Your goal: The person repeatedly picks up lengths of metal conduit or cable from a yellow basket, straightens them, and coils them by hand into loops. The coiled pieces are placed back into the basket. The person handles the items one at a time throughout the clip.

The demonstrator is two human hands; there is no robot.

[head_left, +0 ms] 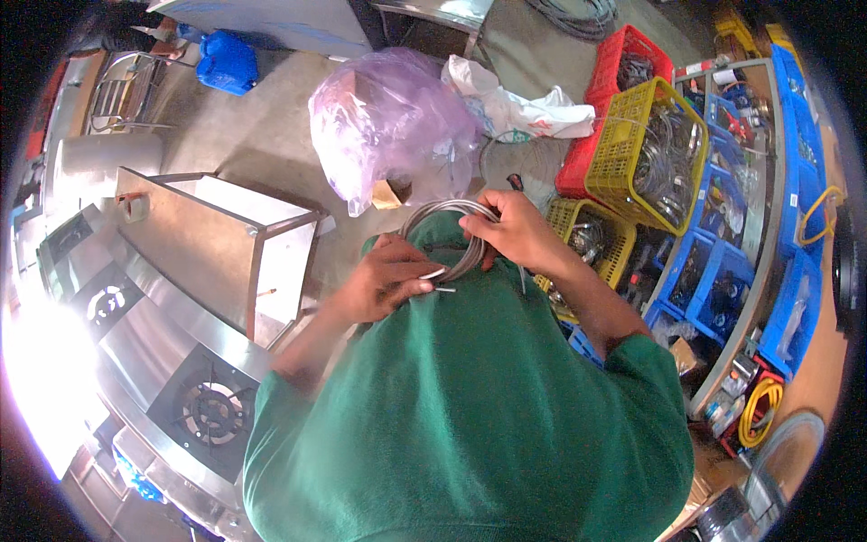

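Note:
A coil of thin grey cable [467,262] is held in front of my green shirt, its loops gathered into a ring. My left hand [390,278] is closed on the ring's left side, thumb and fingers pinching it near a short pale end that sticks out. On the upper right side, my right hand [517,232] grips the loops between thumb and fingers. A loose tail of the cable hangs below the right hand. Part of the coil is hidden behind my fingers.
Beyond my hands sits a large translucent purple plastic bag [384,117], beside a white sack [515,108]. Yellow crates [623,135] and a red crate [623,54] stand right, by shelves of blue bins [713,280]. Left are a gas stove [212,411] and a metal cabinet [194,235].

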